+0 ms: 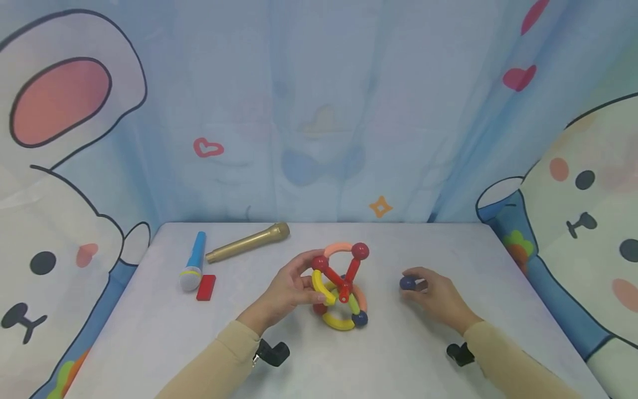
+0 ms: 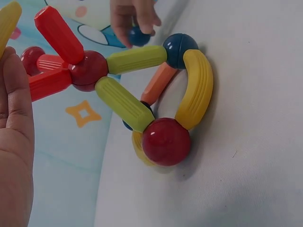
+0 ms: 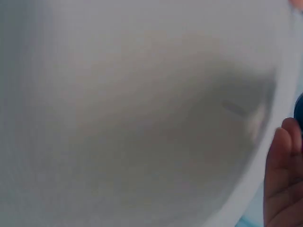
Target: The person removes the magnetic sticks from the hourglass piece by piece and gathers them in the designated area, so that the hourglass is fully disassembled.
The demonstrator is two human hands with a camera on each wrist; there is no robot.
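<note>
A toy structure of coloured rods and balls stands on the white table at the centre. It has red, yellow, green and orange rods joined by red and dark blue balls. My left hand grips its left side, fingers round a yellow curved rod and a red ball. My right hand is to the right of the structure, apart from it, and pinches a loose dark blue ball just above the table. The right wrist view shows only blurred table and a fingertip.
At the back left of the table lie a gold microphone, a blue toy microphone and a small red block. A cartoon-printed curtain closes off the back and both sides.
</note>
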